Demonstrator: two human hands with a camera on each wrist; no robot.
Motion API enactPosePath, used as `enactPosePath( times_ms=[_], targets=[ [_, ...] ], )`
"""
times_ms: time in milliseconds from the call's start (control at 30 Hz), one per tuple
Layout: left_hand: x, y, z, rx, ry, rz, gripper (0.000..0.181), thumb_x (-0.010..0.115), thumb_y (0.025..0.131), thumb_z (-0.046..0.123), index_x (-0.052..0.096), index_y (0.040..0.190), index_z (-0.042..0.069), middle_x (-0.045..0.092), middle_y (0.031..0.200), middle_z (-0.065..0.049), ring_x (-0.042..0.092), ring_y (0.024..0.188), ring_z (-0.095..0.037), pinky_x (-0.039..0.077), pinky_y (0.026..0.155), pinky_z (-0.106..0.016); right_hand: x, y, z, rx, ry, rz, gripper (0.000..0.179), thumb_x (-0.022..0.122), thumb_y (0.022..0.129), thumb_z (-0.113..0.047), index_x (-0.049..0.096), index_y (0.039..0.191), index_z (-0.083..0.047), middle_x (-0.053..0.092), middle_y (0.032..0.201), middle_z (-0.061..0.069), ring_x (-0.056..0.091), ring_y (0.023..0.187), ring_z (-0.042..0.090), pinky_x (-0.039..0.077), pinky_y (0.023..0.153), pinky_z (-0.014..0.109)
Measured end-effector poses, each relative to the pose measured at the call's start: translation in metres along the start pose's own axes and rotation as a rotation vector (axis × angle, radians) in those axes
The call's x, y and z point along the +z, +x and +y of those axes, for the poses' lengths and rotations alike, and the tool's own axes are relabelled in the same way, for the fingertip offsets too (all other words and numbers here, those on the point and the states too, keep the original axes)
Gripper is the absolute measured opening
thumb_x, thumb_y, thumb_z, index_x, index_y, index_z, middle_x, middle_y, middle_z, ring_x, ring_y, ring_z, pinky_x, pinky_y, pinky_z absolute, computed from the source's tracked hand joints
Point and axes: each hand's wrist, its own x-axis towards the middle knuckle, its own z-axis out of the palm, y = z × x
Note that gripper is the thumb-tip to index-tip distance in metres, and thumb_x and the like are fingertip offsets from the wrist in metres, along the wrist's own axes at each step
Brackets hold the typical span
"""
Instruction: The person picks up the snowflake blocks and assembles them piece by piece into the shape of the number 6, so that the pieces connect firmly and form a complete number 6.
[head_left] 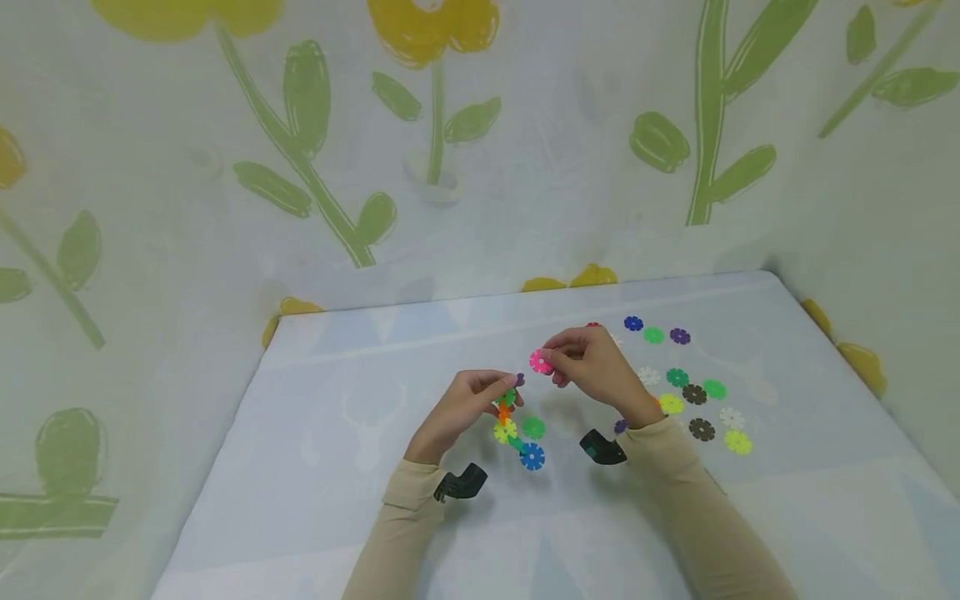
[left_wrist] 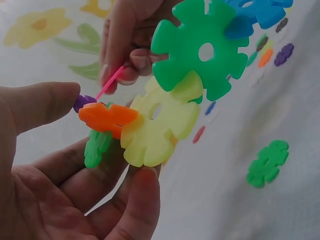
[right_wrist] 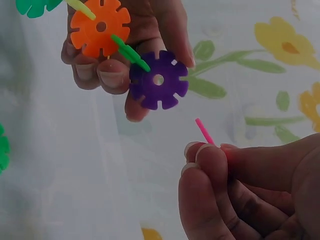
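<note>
My left hand holds a chain of interlocking snowflake discs, thumb and fingers at its upper end. A purple disc forms that end, joined to a thin-looking green disc seen edge-on. Then come an orange disc, a yellow disc, a teal-green disc and a blue disc hanging lowest. Between thumb and fingertips, my right hand pinches a pink snowflake disc. In the right wrist view the pink disc is edge-on, apart from the purple one.
A loose green disc lies on the white table beside the hanging chain. Several more loose discs, including a brown disc and a yellow disc, are spread at the right. A flower-patterned wall rises behind the table.
</note>
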Motion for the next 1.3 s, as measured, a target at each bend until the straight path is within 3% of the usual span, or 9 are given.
enactPosePath(
  times_ms=[500, 1033, 1167, 1300],
  targets=[
    [0.001, 0.0, -0.003, 0.015, 0.021, -0.03, 0.044, 0.06, 0.106, 0.036, 0.071, 0.127, -0.001, 0.078, 0.099, -0.013, 0.071, 0.093, -0.015, 0.057, 0.089, -0.029, 0.016, -0.002, -0.009, -0.005, -0.039, -0.06, 0.014, 0.071, 0.098, -0.012, 0.077, 0.106, -0.003, 0.072, 0.084, 0.008, 0.063, 0.064, 0.018, 0.059, 0.067, 0.029],
    [0.005, 0.0, -0.005, 0.077, 0.054, -0.011, 0.035, 0.061, 0.106, 0.025, 0.074, 0.121, -0.004, 0.076, 0.099, -0.026, 0.071, 0.093, -0.013, 0.052, 0.103, -0.04, 0.027, -0.003, -0.01, 0.018, -0.03, -0.033, 0.009, 0.07, 0.097, -0.008, 0.077, 0.099, -0.001, 0.073, 0.082, 0.013, 0.064, 0.064, 0.017, 0.06, 0.067, 0.028],
    [0.004, 0.0, -0.006, 0.068, 0.062, -0.016, 0.037, 0.06, 0.106, 0.028, 0.073, 0.124, -0.002, 0.077, 0.1, -0.024, 0.073, 0.095, -0.016, 0.054, 0.101, -0.039, 0.023, -0.002, -0.006, -0.009, -0.023, -0.071, 0.013, 0.07, 0.099, -0.012, 0.077, 0.103, -0.002, 0.075, 0.086, 0.016, 0.066, 0.067, 0.017, 0.061, 0.071, 0.03],
    [0.003, 0.001, -0.005, 0.047, 0.08, -0.031, 0.04, 0.061, 0.105, 0.032, 0.07, 0.129, 0.001, 0.079, 0.105, -0.017, 0.075, 0.1, -0.022, 0.056, 0.1, -0.039, 0.013, -0.001, 0.0, -0.03, -0.015, -0.166, 0.022, 0.069, 0.099, -0.012, 0.075, 0.118, -0.002, 0.077, 0.098, 0.013, 0.073, 0.077, 0.02, 0.063, 0.08, 0.035]
  ],
)
